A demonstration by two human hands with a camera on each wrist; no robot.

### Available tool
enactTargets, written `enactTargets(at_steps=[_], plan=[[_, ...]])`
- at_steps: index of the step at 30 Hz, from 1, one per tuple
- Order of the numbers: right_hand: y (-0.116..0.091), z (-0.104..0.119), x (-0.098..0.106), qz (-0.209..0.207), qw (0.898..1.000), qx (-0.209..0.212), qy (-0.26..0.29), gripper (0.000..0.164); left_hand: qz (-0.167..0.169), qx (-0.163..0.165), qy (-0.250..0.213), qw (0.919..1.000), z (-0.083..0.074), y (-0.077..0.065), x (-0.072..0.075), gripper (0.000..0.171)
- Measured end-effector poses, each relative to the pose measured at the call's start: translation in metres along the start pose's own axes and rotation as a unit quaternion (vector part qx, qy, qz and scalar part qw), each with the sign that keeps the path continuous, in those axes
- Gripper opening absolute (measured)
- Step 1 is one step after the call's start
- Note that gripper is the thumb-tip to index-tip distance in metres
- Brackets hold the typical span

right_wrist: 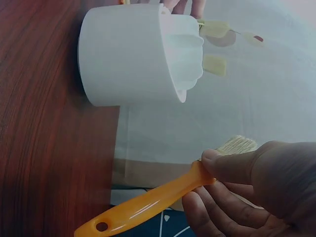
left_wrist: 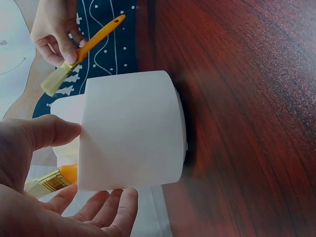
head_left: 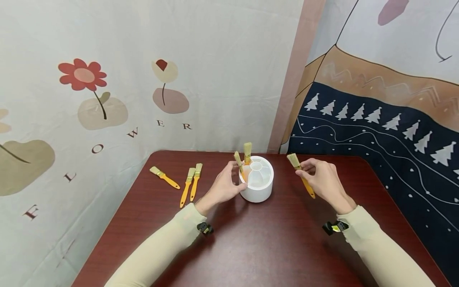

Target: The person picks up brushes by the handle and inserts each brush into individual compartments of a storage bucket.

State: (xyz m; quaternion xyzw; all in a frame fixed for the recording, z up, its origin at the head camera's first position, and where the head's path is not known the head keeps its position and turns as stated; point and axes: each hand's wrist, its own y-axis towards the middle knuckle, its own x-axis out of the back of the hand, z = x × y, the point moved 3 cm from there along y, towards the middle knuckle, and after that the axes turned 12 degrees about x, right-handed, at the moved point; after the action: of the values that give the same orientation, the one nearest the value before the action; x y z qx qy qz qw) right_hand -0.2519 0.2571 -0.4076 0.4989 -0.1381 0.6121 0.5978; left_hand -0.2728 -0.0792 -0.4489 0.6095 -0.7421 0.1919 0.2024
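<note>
A white round brush holder (head_left: 256, 194) with several compartments stands upright on the table. My left hand (head_left: 223, 184) grips its left side, the thumb at the rim and the fingers along the outer wall. Two paintbrushes stand bristles up in the holder's left compartments: one brush (head_left: 248, 150) at the back, another brush (head_left: 238, 160) beside my left hand. To the right of the holder, my right hand (head_left: 325, 181) pinches a paintbrush (right_wrist: 153, 203) near its metal band. That brush's pale bristles point up and its yellow handle slants down, apart from the holder.
Three more yellow-handled paintbrushes lie on the dark red table (head_left: 251, 255) at the left: a single brush (head_left: 165, 177) and a close pair, one brush (head_left: 187, 187) next to another brush (head_left: 195, 181). A printed cloth (head_left: 229, 79) hangs behind the table.
</note>
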Motion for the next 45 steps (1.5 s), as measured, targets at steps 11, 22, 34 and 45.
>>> enactTargets(at_steps=[11,22,34,45], plan=[[0.0,0.012,0.001,0.001,1.0,0.0,0.012,0.029,0.004,0.008,-0.005,0.9999,0.002,0.001,0.0,0.076],[0.0,0.022,0.002,-0.014,0.999,0.014,0.025,0.025,-0.001,0.012,0.002,0.9999,0.005,0.004,-0.002,0.078],[0.001,0.037,0.002,-0.019,0.998,0.031,0.043,0.024,0.0,0.017,0.006,0.9998,0.002,0.001,-0.001,0.079],[0.003,0.049,0.002,-0.035,0.996,0.064,0.044,0.022,0.0,0.017,0.008,0.9998,0.004,0.003,-0.001,0.08]])
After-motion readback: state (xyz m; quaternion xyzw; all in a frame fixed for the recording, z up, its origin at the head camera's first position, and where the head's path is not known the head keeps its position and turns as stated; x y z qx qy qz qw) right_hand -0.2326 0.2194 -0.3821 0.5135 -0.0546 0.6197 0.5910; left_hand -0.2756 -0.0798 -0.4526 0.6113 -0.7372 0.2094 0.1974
